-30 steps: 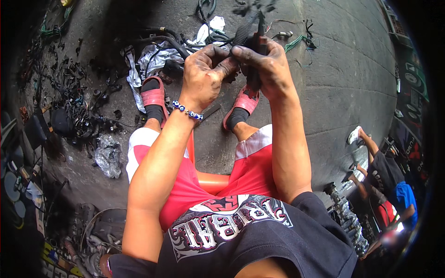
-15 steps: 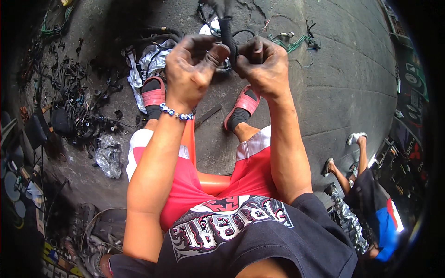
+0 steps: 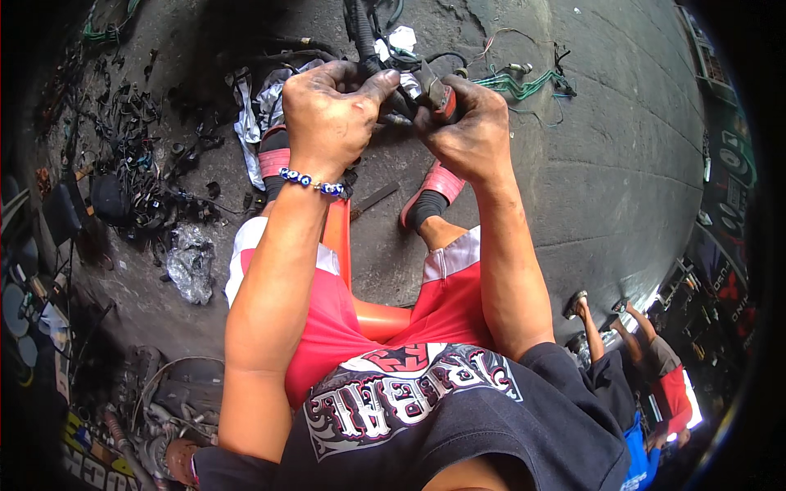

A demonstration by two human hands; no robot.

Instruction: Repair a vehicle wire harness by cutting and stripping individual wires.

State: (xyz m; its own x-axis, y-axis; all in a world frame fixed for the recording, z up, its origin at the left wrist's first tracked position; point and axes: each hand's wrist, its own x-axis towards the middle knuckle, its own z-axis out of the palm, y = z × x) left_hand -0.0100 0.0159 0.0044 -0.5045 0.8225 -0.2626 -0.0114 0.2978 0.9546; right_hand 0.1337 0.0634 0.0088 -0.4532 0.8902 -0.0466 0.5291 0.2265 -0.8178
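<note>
Out in front of me, my left hand [image 3: 329, 123] is closed around a black, ribbed cable bundle [image 3: 361, 31], thumb and fingers pressed together on it. The bundle runs up from the grip toward the top edge of the view. Close to its right, my right hand [image 3: 471, 131] is closed on a small grey piece with a red edge [image 3: 444, 102]; its kind is not clear. Dark grime covers the fingers of both hands. Just past the hands lie dark wires and a white piece [image 3: 401, 38], partly hidden behind them.
Many black connectors and wire scraps [image 3: 123, 147] litter the floor at left, with crumpled clear plastic [image 3: 190, 263] nearby. Green wires [image 3: 528, 82] lie right of my hands. A flat strip [image 3: 375, 199] rests between my feet. Other people [image 3: 655, 368] are at lower right.
The cable bundle has shifted left with my left hand. A grey piece with a red edge now shows in my right hand. At lower right, another person has come into view.
</note>
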